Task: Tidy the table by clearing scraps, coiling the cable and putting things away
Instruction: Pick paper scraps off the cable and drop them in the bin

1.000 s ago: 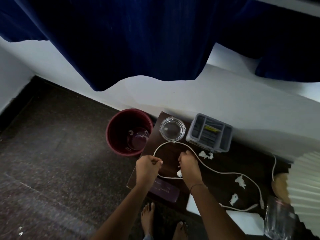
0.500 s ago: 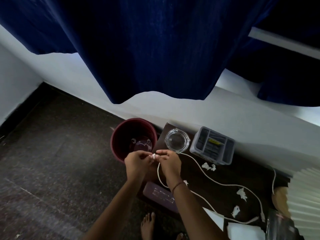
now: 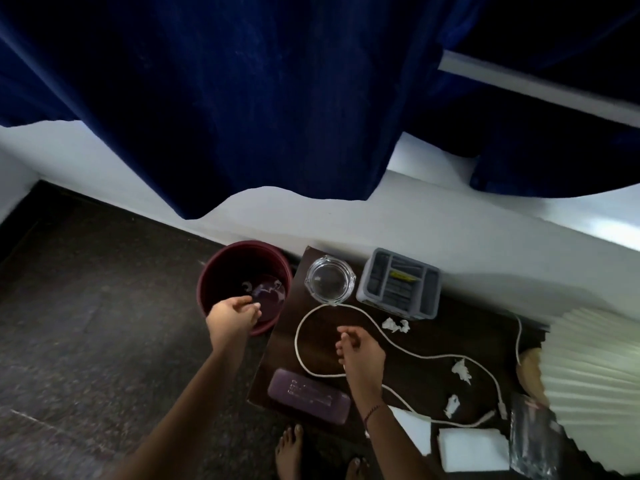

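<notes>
My left hand (image 3: 231, 315) hovers over the near rim of a maroon bin (image 3: 221, 271), fingers slightly apart, nothing seen in them. White scraps (image 3: 266, 292) lie blurred inside the bin. My right hand (image 3: 360, 348) rests empty and loosely curled on the dark table (image 3: 433, 336), inside a loop of the white cable (image 3: 375, 323). The cable snakes right to its plug (image 3: 486, 418). Three paper scraps lie on the table: one (image 3: 395, 325) by the organiser, one (image 3: 462, 370) and one (image 3: 452, 405) further right.
A glass ashtray (image 3: 330, 279) and a grey organiser tray (image 3: 398, 289) stand at the table's back. A purple case (image 3: 310, 400) lies at the front edge. White pads (image 3: 471, 448), a plastic bag (image 3: 533, 441) and a pleated lampshade (image 3: 595, 375) crowd the right. A blue curtain (image 3: 259, 98) hangs above.
The hands met over the table's left edge with a white scrap between them. My left hand then moved over the bin and my right hand drew back onto the table.
</notes>
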